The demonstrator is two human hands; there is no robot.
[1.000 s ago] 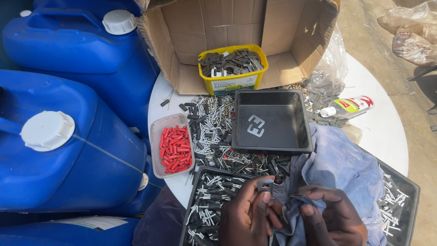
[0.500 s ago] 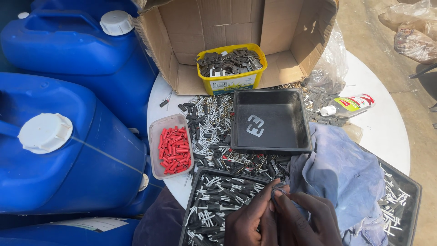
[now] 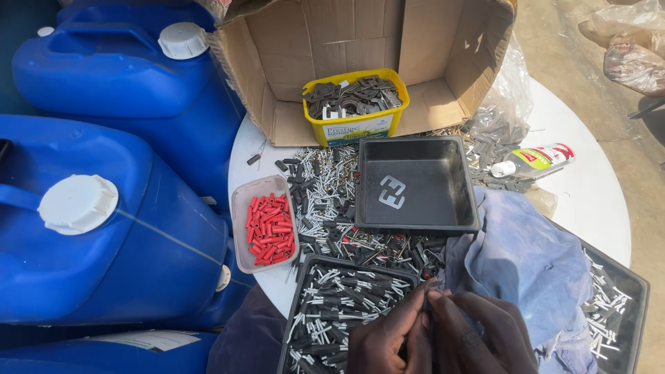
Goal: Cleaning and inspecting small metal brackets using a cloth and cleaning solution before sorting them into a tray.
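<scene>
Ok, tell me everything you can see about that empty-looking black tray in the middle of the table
The black tray is rectangular, shallow, with sloped walls and a flat rim; it looks like thin plastic, dusty inside. It sits level near the middle of the white round table, resting on a scatter of small black-and-white parts. Inside lies only one small pale flat piece. A blue cloth touches its near right corner.

The left hand (image 3: 388, 339) and right hand (image 3: 478, 336) were cut off by the bottom edge. The tiny piece pinched between their fingertips was too small to tell. The pale blue cloth (image 3: 526, 263) hid part of the black plastic tray of small pins (image 3: 627, 305).
</scene>
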